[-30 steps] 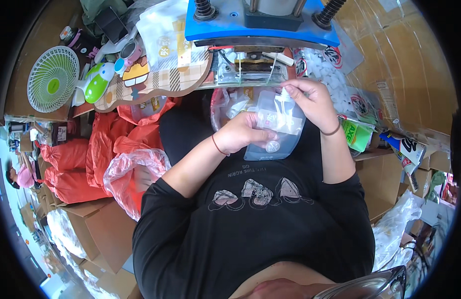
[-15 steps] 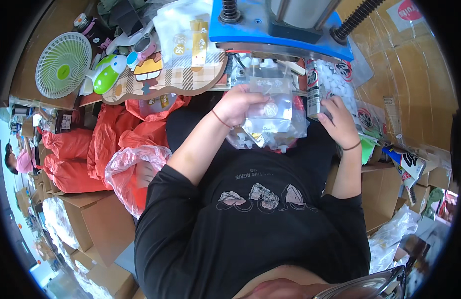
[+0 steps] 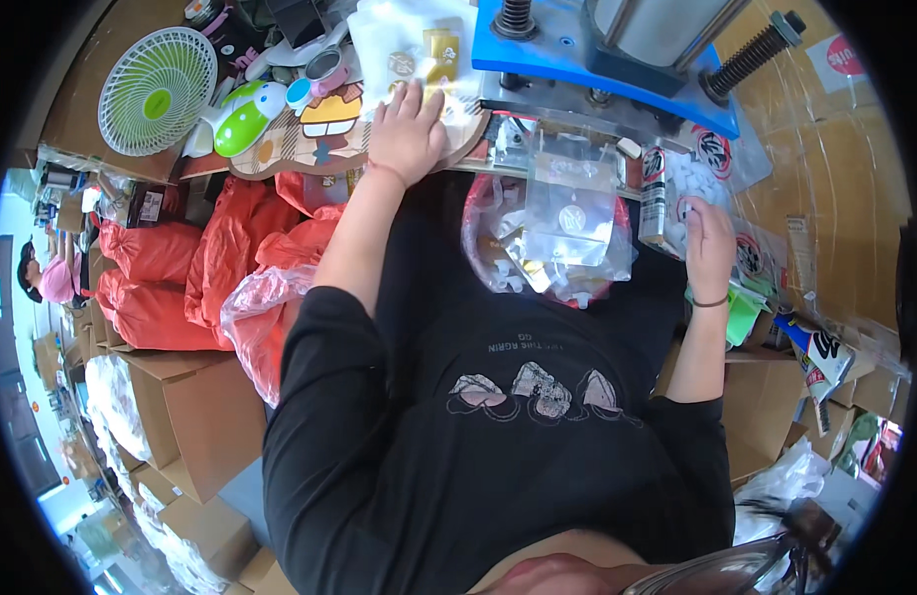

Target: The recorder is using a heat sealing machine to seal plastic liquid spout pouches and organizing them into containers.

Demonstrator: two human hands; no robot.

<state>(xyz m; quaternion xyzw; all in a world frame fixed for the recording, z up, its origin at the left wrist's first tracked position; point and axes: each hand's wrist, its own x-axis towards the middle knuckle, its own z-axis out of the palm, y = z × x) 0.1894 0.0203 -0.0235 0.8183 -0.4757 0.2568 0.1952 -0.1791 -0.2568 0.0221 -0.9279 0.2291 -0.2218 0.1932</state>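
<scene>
My left hand (image 3: 409,134) lies with fingers stretched out on the near edge of a stack of clear and gold-printed pouches (image 3: 404,45) on the patterned mat. My right hand (image 3: 709,243) is at a box (image 3: 653,213) of small white plastic pieces (image 3: 694,178), fingers bent together at its near side; whatever is between the fingertips is too small to make out. Between my hands a clear pouch (image 3: 574,203) hangs at the front of a blue-plated press (image 3: 607,64), its top end under the press. Beneath it a red-rimmed container (image 3: 470,213) holds several pouches with white spouts.
A green-and-white handheld fan (image 3: 159,91) and a pink scoop (image 3: 329,69) lie on the bench at left. Red bags (image 3: 151,307) and cardboard boxes (image 3: 215,416) crowd my left side. A glue tube (image 3: 813,347) stands at right beside cardboard. Another person (image 3: 57,278) is far left.
My left hand has let go of the clear pouch, which stays hanging at the press, and has moved left to the pouch stack. My right hand has shifted over the box's white pieces.
</scene>
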